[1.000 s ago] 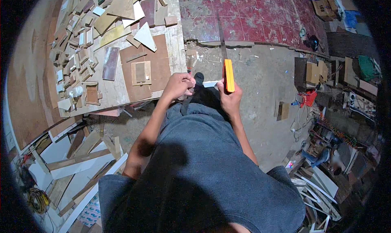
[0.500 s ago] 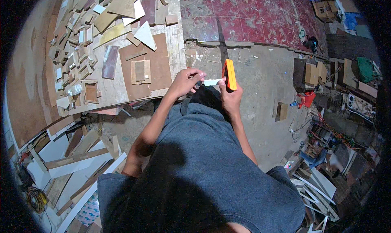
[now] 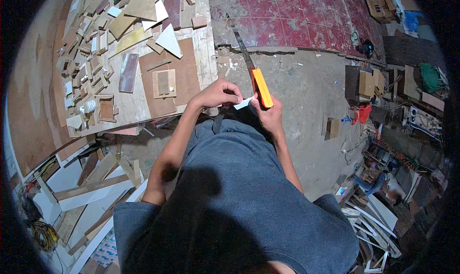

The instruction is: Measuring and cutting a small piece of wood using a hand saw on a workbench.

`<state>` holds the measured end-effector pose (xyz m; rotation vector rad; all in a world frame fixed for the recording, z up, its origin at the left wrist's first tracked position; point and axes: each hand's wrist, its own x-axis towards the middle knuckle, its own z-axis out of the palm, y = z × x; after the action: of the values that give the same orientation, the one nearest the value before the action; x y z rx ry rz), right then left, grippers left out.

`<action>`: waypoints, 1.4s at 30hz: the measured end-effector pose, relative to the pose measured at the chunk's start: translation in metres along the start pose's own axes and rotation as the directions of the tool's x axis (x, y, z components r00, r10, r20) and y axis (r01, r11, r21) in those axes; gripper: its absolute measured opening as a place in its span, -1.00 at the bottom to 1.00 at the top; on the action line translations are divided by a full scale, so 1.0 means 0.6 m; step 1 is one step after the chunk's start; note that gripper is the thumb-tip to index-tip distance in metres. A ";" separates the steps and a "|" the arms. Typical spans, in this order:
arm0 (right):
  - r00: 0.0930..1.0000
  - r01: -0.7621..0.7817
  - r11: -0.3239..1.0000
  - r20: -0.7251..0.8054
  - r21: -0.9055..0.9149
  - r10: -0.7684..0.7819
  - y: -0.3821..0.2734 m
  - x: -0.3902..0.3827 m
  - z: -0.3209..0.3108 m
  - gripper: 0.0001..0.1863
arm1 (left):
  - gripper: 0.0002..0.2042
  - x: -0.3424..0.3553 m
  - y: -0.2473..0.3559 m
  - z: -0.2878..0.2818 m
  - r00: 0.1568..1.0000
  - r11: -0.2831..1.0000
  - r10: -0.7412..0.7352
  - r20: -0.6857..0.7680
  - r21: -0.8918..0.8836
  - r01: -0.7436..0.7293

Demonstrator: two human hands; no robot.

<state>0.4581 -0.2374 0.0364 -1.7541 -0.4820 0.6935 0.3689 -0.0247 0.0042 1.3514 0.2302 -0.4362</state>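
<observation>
My right hand (image 3: 271, 115) is closed on a handsaw (image 3: 263, 88) with an orange handle. Its long dark blade points away from me and slants to the left over the floor. Between my hands is a small white strip (image 3: 243, 103), tilted with its left end lower. The right thumb presses one end of it near the saw handle. My left hand (image 3: 219, 93) is closed in a pinch, fingertips at the strip's other end. What exactly the left fingers grip is partly hidden.
On the left stands a workbench (image 3: 209, 58) with many wood offcuts, small wooden frames and a white triangular piece (image 3: 169, 41). Boards (image 3: 91, 187) are heaped at lower left. A raised red-tiled floor edge (image 3: 282, 49) runs ahead. Cables, tools and scrap lie along the right.
The saw's blade has swung to the left. The white strip has gone from level to tilted, its left end dropping, and the left fingers have shifted on it.
</observation>
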 end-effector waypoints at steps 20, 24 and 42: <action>0.999 0.008 1.000 0.031 -0.026 -0.007 0.003 -0.001 0.000 -0.86 | -0.89 0.013 0.008 0.028 0.978 0.980 0.195 -0.079 0.062 -0.191; 0.999 0.000 0.998 0.035 -0.061 0.002 0.001 -0.003 0.001 -0.83 | -0.85 0.015 0.005 0.020 0.989 0.986 0.140 -0.051 0.100 -0.135; 1.000 0.012 0.998 0.028 -0.054 -0.011 0.009 -0.006 -0.006 -0.84 | -0.79 0.010 -0.026 0.023 0.993 1.000 -0.028 -0.114 0.010 0.030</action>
<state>0.4578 -0.2441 0.0325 -1.7926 -0.5338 0.7031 0.3664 -0.0417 -0.0093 1.3877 0.3426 -0.3854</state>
